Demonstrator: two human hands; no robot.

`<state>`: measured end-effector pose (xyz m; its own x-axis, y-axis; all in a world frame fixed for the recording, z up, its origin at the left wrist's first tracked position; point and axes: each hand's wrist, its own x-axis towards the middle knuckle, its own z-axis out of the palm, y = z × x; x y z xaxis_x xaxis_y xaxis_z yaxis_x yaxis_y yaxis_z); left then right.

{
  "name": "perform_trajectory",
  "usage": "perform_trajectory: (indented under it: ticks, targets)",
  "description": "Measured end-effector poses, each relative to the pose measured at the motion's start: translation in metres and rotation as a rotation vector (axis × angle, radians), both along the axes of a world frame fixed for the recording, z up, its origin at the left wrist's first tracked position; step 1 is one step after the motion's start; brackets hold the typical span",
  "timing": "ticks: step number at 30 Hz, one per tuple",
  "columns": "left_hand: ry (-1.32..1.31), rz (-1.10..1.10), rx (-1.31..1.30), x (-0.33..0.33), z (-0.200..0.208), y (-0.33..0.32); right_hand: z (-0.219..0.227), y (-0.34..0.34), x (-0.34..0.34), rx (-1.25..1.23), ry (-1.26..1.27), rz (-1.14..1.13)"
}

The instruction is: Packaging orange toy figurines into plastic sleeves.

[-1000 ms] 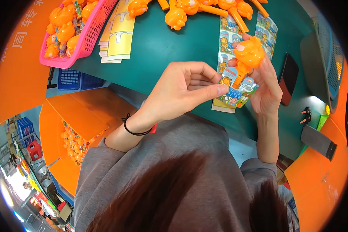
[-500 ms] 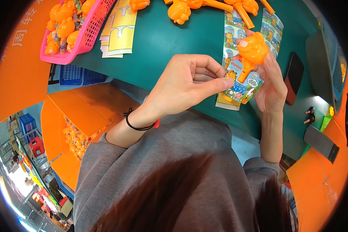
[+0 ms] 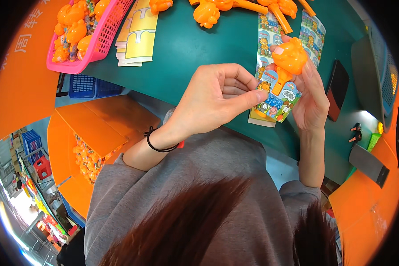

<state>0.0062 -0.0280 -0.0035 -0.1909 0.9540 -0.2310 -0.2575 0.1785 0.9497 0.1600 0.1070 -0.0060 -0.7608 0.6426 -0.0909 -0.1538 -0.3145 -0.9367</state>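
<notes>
My right hand (image 3: 313,101) is wrapped round an orange plastic toy (image 3: 290,56) with a rounded animal-like head, its fingers behind the head and its thumb side along the right. A colourful printed cartoon label (image 3: 277,105) lies against the toy's short stem. Its left edge is pinched between the thumb and fingers of my left hand (image 3: 224,95). Just behind the toy, a long sheet of similar cartoon labels (image 3: 265,42) lies on the green table (image 3: 195,48); a second sheet (image 3: 312,33) is to its right.
A pink basket (image 3: 103,37) full of orange toys stands at the far left, beside stacked yellow printed sheets (image 3: 141,37). More orange toys (image 3: 206,16) lie along the far edge. A dark phone-like slab (image 3: 337,91) is on the right. An orange box (image 3: 104,126) stands at lower left.
Both hands keep the same hold on the toy and the label. The label has tilted very slightly; otherwise only a small shift of the whole view shows.
</notes>
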Motion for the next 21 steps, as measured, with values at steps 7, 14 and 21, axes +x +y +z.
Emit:
perform_trajectory:
  ticks: [7, 14, 21]
  targets:
    - [0.009, 0.000, -0.014, 0.003, -0.003, 0.002, -0.001, -0.001, -0.003, -0.036, 0.077, -0.021]
    - [0.159, 0.118, -0.057, -0.001, -0.013, 0.007, 0.001, -0.008, -0.006, -0.044, 0.028, -0.030]
    - [0.298, 0.168, 0.021, -0.014, -0.012, 0.014, -0.005, -0.004, 0.000, 0.150, -0.096, -0.053]
